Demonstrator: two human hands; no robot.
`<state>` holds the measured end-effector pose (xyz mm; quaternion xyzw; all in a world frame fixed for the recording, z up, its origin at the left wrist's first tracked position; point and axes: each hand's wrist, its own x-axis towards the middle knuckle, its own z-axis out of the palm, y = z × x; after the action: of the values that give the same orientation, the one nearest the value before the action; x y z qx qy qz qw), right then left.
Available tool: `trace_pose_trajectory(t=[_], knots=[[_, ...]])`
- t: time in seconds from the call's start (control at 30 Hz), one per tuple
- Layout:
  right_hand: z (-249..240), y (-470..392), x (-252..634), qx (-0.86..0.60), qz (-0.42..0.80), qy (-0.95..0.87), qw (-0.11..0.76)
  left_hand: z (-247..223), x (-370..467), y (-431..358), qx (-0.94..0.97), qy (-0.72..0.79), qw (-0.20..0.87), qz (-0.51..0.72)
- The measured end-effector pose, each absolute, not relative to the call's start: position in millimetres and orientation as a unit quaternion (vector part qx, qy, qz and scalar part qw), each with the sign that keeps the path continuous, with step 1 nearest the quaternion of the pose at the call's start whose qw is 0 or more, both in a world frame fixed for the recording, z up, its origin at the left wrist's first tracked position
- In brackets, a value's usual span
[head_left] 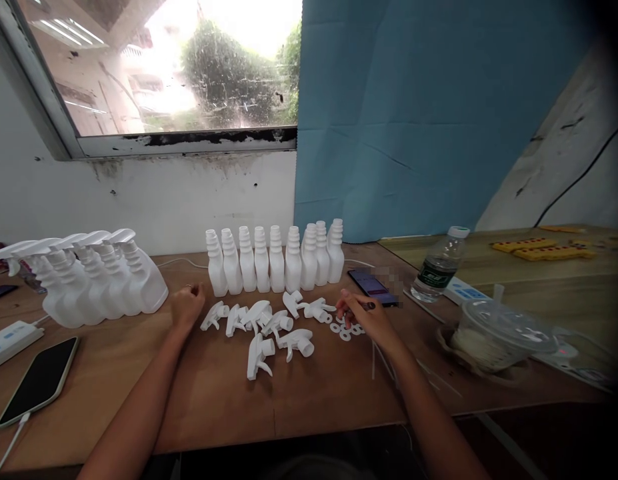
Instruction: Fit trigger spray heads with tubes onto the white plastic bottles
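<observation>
My left hand (187, 308) rests on the brown tabletop, its fingers curled in and nothing visible in them. Beside it lie several white trigger spray heads (259, 315), scattered on their sides. My right hand (366, 317) is closed on a slim dark stick-like thing (369, 306), most of it hidden by the fingers. Under and beside those fingertips are several flat white ring washers (345, 336). Thin white tubes (383, 360) lie by my right wrist. Behind the spray heads stands a row of open-necked white bottles (277, 260).
White bottles with spray heads fitted (109, 280) stand at left, near a phone (39, 380) and power strip (13, 341). Another phone (373, 287) lies beyond my right hand. A water bottle (437, 267) and lidded plastic cup (499, 337) stand at right.
</observation>
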<state>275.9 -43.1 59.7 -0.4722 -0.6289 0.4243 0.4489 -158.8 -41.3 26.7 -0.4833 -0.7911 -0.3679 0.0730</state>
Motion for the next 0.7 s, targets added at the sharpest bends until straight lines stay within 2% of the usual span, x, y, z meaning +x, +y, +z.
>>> trace_pose_trajectory(t=[0.13,0.37,0.7], knots=[[62.1,-44.2,274.6,-0.457,0.436,-0.636,0.443,28.1,-182.1,-44.8,-0.397,-0.794,0.123,-0.443],[66.6,-47.7,270.1,-0.443,0.473,-0.638,0.415,24.1,-207.0,-46.4,-0.298,-0.775,0.150,-0.537],[65.4,-46.3,270.5,-0.452,0.500,-0.638,0.374,31.3,-221.1,-60.9,-0.261,-0.722,0.255,-0.588]])
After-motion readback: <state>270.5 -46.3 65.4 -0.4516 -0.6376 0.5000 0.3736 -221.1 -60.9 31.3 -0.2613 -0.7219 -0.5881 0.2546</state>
